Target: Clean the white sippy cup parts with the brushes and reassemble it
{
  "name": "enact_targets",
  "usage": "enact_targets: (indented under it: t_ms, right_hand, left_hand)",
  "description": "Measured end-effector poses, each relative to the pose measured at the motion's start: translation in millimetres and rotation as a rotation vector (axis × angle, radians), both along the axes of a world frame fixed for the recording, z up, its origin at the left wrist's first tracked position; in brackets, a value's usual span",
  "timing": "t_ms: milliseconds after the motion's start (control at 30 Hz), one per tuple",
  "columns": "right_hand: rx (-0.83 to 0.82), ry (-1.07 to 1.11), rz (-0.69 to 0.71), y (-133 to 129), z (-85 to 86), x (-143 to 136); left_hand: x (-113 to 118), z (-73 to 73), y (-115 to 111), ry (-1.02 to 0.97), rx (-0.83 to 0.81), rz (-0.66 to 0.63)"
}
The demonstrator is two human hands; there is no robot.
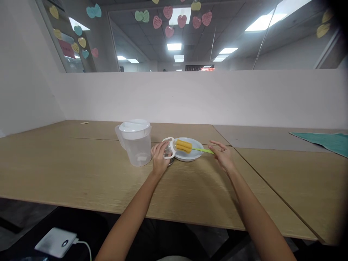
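My left hand (160, 155) is wrapped round a clear bottle (170, 149) with white handles, tipped on its side with its mouth toward the right. A yellow sponge brush (183, 146) lies level at the bottle's mouth, its head mostly outside. Its thin green handle (202, 149) runs right to my right hand (221, 154), which pinches the end between thumb and fingers, the index finger stretched out. Under the brush is a white bowl (194, 156) on the table. Just left of my left hand stands a translucent lidded pitcher (138, 148).
The wooden table (81, 170) meets a white wall behind. A teal cloth (326, 142) lies at the far right. A small flat piece (84, 123) rests at the back left. Below the table's front edge, at lower left, is a white device (56, 242) with a cable.
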State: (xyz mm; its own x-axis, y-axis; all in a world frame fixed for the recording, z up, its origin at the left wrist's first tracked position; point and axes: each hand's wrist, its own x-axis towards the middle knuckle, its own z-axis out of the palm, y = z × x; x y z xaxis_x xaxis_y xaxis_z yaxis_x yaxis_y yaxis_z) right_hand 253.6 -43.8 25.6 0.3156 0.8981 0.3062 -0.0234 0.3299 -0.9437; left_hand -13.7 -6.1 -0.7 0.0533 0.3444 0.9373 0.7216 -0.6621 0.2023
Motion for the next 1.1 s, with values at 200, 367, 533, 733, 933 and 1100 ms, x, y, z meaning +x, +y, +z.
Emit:
enact_targets:
  t_ms: [200,367,533,733,933,1100]
  right_hand:
    - [0.007,-0.135,0.034,2.3,-5.0,4.6]
    - [-0.062,-0.152,0.086,2.2,-7.0,-1.7]
    - [-0.078,-0.144,0.158,0.1,-8.2,-21.9]
    - [-0.056,0.106,0.159,9.8,-10.4,-14.8]
    - [-0.096,0.229,0.135,17.7,-16.3,-0.4]
    - [-0.149,0.247,0.117,17.2,-18.0,3.6]
  left_hand:
    - [-7.7,1.0,-2.4,0.157,0.044,0.053]
    - [-1.2,-0.1,-10.7,0.296,0.047,-0.024]
    - [13.4,-5.5,-16.6,0.339,0.07,-0.126]
    - [10.3,-0.9,-9.6,0.194,0.043,-0.031]
    - [9.2,1.3,-8.6,0.242,-0.019,0.057]
    - [10.5,3.9,-12.5,0.281,-0.03,0.092]
